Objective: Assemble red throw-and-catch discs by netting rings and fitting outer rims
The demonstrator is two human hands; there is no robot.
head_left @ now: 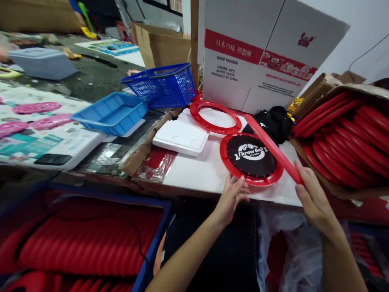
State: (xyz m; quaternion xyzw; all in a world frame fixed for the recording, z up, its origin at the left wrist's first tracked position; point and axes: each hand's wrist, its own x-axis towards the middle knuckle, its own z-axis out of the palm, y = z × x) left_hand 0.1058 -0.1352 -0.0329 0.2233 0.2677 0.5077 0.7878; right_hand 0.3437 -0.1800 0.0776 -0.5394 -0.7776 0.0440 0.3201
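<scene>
And the right hand (314, 198) is clamped on a red ring (270, 147), tipped up nearly edge-on above the table (188, 172)! The left hand (230, 199) is at the near rim of the black-centred Throw Ball disc (251, 155), fingers loosely curled; whether it grips, one cannot tell. That disc lies flat, logo up. Just beyond, another red ring (199, 114) rests beside the white block (181, 137); to the right, a carton (322, 188) bulges with red rings (343, 142).
</scene>
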